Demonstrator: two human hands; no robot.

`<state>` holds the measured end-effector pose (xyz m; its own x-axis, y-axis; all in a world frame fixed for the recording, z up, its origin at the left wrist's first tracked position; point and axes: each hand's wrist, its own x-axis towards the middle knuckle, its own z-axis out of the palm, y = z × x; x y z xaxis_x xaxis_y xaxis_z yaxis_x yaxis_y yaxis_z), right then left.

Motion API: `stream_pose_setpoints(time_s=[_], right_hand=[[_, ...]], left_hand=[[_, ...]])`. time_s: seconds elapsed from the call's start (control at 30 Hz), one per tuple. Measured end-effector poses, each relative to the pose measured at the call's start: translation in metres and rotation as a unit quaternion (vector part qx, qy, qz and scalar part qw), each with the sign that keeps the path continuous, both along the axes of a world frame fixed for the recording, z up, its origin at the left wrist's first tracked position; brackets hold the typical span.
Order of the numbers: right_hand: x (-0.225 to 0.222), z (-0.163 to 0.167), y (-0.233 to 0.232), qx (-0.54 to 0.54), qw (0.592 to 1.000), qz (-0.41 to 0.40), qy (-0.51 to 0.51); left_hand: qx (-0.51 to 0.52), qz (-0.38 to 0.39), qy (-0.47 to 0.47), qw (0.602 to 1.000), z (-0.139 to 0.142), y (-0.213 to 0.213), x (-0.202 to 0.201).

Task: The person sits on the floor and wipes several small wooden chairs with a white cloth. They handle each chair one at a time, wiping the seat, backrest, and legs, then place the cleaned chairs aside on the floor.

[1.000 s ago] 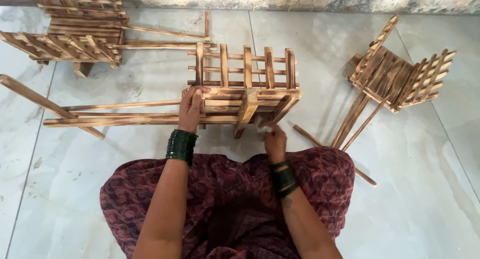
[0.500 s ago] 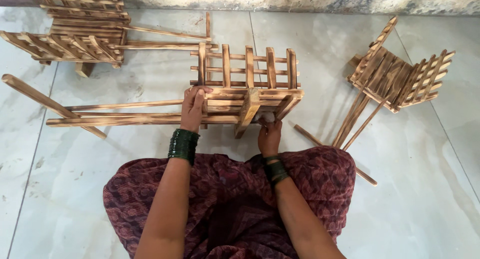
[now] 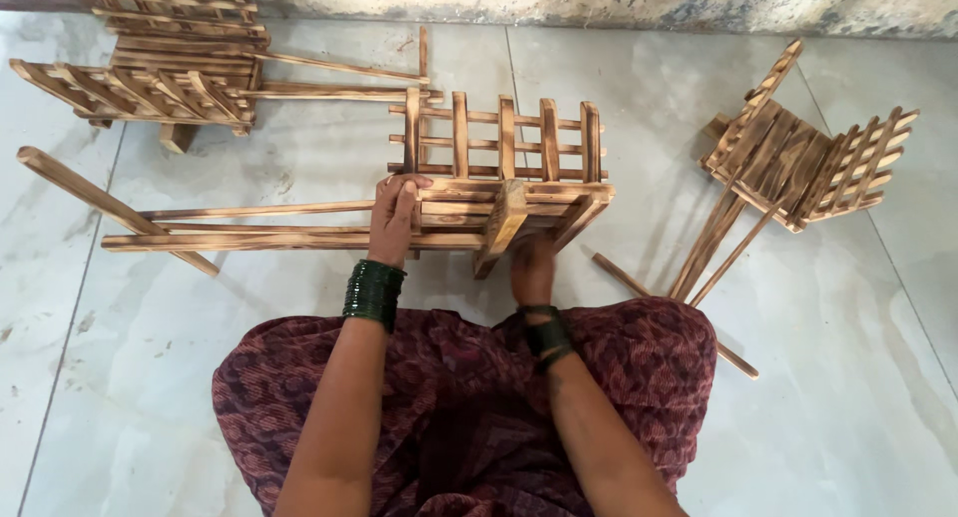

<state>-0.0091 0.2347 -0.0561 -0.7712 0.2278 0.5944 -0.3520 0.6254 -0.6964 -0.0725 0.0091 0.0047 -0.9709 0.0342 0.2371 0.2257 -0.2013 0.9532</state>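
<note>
A: What is the left hand (image 3: 394,218) holding?

B: It is closed over the near top edge of the wooden rack (image 3: 499,183), fingers curled over the upper slat, thumb side toward the person.

A: And the right hand (image 3: 532,270)?

B: It sits low against the rack's front, just under the slanted leg (image 3: 501,228). The fingers are tucked beneath the wood, so I cannot tell whether they grip anything or only press there.

A: Where does the rack stand?

B: On the pale tiled floor (image 3: 249,317), straight in front of the person's knees, its upright slats on the far side. Long wooden sticks (image 3: 249,226) run out from its left side and lie along the floor.

A: What else is around?

B: Green bangles (image 3: 373,292) on the left wrist, dark ones on the right, and a maroon patterned cloth (image 3: 449,417) over the lap. A second slatted rack (image 3: 813,163) lies tilted to the right, well apart. A stack of similar racks (image 3: 160,68) sits at the far left, near the wall.
</note>
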Motion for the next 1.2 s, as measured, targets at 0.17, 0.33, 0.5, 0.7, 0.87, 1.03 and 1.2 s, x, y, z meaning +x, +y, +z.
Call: stream_pose_setpoints(time_s=[0.17,0.33,0.5,0.7,0.87,1.03,1.2], right_hand=[[0.027,-0.010,0.010,0.060,0.988,0.039,-0.135],[0.066,0.034,0.001,0.099,0.955,0.165,-0.227],[0.059,0.074,-0.043,0.105,0.985,0.121,-0.065],[0.008,0.055,-0.077,0.203,0.969,0.139,0.013],[0.021,0.040,-0.075,0.142,0.977,0.147,-0.053],[0.012,0.035,-0.083,0.150,0.975,0.156,-0.041],[0.015,0.023,-0.074,0.137,0.983,0.112,-0.041]], left_hand=[[-0.060,0.030,0.085,0.994,-0.005,0.000,-0.005],[-0.017,0.022,0.082,0.996,-0.005,0.002,-0.005],[0.026,0.001,0.032,0.999,-0.001,0.004,-0.005],[-0.067,0.046,0.143,0.986,0.001,0.000,0.004],[-0.049,0.025,0.067,0.996,0.004,-0.002,0.005],[-0.001,0.014,0.048,0.999,0.004,0.002,0.005],[-0.058,0.052,0.086,0.993,0.003,0.002,0.006]])
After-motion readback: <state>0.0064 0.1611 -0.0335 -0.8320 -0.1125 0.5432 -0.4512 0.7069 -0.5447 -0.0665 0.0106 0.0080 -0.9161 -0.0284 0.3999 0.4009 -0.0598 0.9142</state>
